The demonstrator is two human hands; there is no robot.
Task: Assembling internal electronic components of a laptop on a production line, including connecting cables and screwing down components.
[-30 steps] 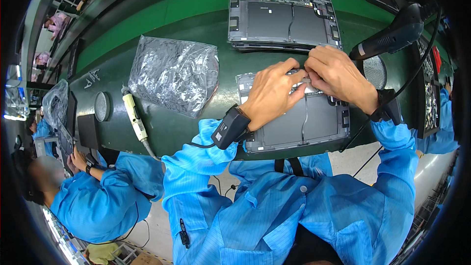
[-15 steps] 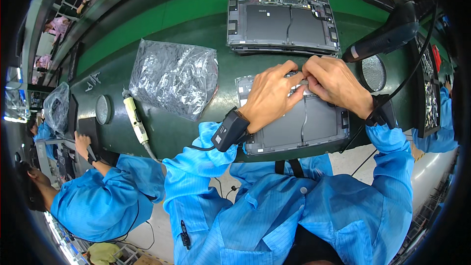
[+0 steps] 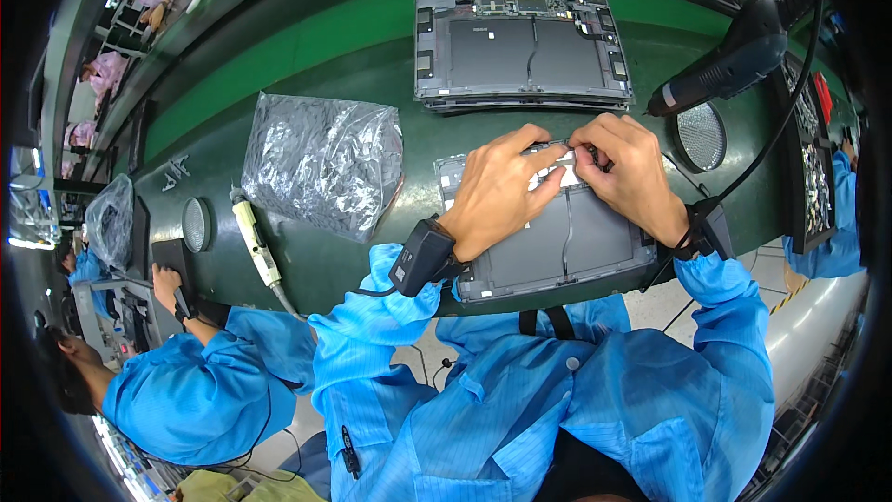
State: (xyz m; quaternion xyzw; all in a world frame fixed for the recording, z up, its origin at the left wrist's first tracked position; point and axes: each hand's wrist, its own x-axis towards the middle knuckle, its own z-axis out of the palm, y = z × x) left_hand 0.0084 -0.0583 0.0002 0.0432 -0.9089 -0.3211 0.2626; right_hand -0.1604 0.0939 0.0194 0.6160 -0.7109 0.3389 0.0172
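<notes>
An opened laptop base [image 3: 539,256], its dark battery showing, lies on the bench in front of me. Across its upper left part rests my left hand [image 3: 497,191], thumb and index finger apart beside a pale strip on the circuit board. My right hand [image 3: 627,172] bends over the upper edge of the base, thumb and fingertips pinched together. What those fingertips hold, if anything, is too small to make out. Behind my hands lies a stack of similar laptop bases [image 3: 520,51], the top one with board and battery exposed.
A crinkled plastic bag [image 3: 321,167] and a pale electric screwdriver [image 3: 255,240] lie left. Two round dishes [image 3: 701,137] [image 3: 196,225] stand on either side. A dark handheld tool [image 3: 720,65] with a cable reaches in from the right. A co-worker [image 3: 200,390] sits at left.
My right fingertips have drawn slightly apart from my left ones, baring more of the board. The view has shifted a little. At left, the co-worker's hand has moved slightly.
</notes>
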